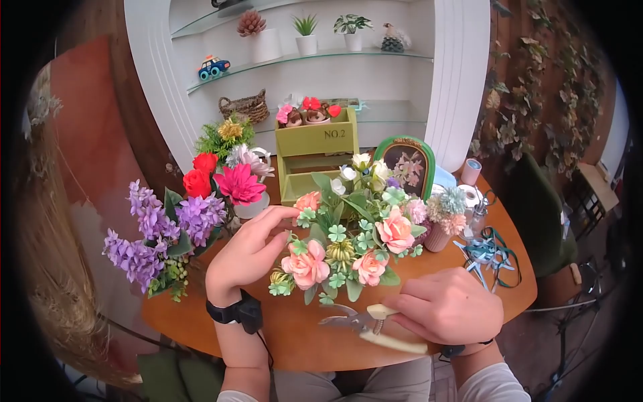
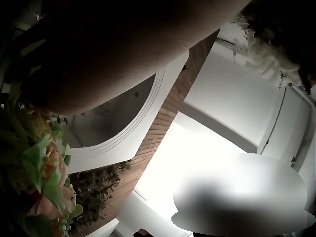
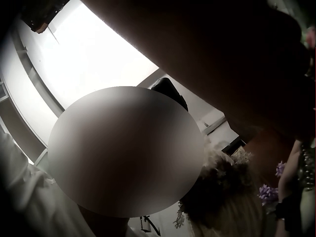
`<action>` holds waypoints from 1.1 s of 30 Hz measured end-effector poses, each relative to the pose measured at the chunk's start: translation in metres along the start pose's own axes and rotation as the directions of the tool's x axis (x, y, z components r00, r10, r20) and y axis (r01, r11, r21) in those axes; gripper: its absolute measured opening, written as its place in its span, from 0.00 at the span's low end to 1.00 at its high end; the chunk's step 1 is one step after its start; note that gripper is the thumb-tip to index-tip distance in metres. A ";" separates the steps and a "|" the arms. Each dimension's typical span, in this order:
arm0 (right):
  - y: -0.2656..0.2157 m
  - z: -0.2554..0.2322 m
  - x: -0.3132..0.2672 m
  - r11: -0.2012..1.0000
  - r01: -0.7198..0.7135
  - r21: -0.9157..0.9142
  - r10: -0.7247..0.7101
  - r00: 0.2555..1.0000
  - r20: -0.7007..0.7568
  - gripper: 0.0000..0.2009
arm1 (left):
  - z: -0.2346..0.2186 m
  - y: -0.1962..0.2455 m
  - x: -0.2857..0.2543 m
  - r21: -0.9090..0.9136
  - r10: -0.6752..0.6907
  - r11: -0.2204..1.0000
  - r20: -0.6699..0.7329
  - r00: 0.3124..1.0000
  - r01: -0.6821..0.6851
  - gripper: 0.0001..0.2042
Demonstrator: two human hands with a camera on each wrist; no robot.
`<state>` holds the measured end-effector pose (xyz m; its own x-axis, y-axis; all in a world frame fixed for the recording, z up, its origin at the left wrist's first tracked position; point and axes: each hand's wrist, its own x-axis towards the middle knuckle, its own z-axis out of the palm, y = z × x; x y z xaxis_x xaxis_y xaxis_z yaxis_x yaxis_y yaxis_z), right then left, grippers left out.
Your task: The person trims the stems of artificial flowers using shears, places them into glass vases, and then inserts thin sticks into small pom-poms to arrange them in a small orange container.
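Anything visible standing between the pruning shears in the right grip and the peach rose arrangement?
Nothing visible: the pruning shears, in the right grip, sit just short of the peach rose arrangement. The left grip is at its left side, off that path.

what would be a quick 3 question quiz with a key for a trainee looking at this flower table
1. Which tool does the person's right hand hold?
2. True or false: the person's left hand is gripping the bunch of purple flowers.
3. Fill in the blank: the front of the olive-green wooden box is marked ____.

Key:
1. Cream-handled metal pruning shears.
2. False; its fingers are at the bouquet of peach roses and green clover-shaped leaves.
3. NO.2
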<state>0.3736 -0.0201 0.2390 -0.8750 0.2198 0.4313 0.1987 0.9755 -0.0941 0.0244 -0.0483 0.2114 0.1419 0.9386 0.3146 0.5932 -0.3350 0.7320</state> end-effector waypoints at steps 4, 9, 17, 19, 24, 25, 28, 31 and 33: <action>0.001 -0.008 0.001 0.999 -0.019 0.042 0.020 1.000 -0.021 0.11 | -0.006 -0.014 0.001 0.070 0.050 0.996 0.003 0.999 -0.050 0.22; 0.007 -0.007 0.002 0.980 -0.155 0.124 0.192 0.893 -0.407 0.11 | -0.006 -0.010 0.001 0.153 0.010 0.988 0.018 1.000 -0.013 0.27; 0.035 0.005 0.005 0.787 -0.001 0.616 0.530 0.512 -0.676 0.26 | -0.004 -0.002 0.000 0.165 0.038 0.985 0.012 0.999 -0.039 0.29; 0.050 0.008 -0.001 0.790 0.045 0.611 0.505 0.516 -0.692 0.33 | -0.003 0.001 0.001 0.194 0.050 0.980 0.008 0.999 -0.050 0.29; 0.069 0.012 0.006 0.815 0.122 0.567 0.482 0.401 -0.779 0.41 | 0.001 0.007 -0.002 0.254 0.064 0.966 -0.025 0.998 -0.056 0.29; 0.072 0.012 0.007 0.810 0.129 0.572 0.490 0.388 -0.781 0.42 | 0.002 0.008 -0.002 0.270 0.059 0.962 -0.038 0.998 -0.046 0.28; 0.069 0.009 0.015 0.758 0.168 0.630 0.549 0.357 -0.756 0.45 | 0.006 0.014 -0.003 0.300 0.030 0.954 -0.078 0.997 -0.005 0.27; 0.072 0.011 0.014 0.620 0.342 0.707 0.584 0.400 -0.706 0.43 | 0.011 0.027 -0.003 0.337 0.005 0.941 -0.101 0.995 0.030 0.25; 0.077 0.014 0.011 0.409 0.540 0.736 0.591 0.458 -0.664 0.43 | 0.011 0.032 -0.004 0.364 0.007 0.931 -0.106 0.994 0.032 0.24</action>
<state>0.3737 0.0575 0.2241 0.0102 0.6748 0.7380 -0.7163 0.5199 -0.4654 0.0514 -0.0616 0.2268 0.0618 0.9222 0.3818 0.8449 -0.2520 0.4718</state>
